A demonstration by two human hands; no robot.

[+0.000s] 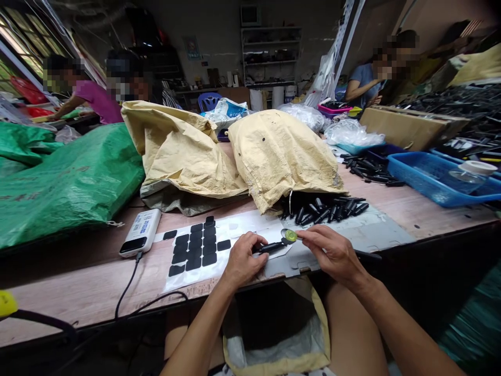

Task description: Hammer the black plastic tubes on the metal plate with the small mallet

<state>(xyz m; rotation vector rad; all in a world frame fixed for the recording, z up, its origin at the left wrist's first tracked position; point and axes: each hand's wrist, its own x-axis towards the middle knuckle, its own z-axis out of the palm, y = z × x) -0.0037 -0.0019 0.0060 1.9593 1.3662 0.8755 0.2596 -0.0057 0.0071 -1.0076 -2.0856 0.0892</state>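
Note:
My left hand is closed around a slim black tube-shaped piece that points to the right, just above the table's front edge. Between the fingertips of my right hand is a small round disc with a yellow-green middle. It sits at the tip of the black piece; whether the two touch I cannot tell. Left of my left hand lies a white sheet with rows of black rounded-square pads. Behind my hands, several similar black pieces are heaped on a grey board.
Two cream sacks stand behind the sheet. A white power bank with a cable lies left, near a green sack. To the right is a blue tray. An open sack rests between my legs. People sit across the room.

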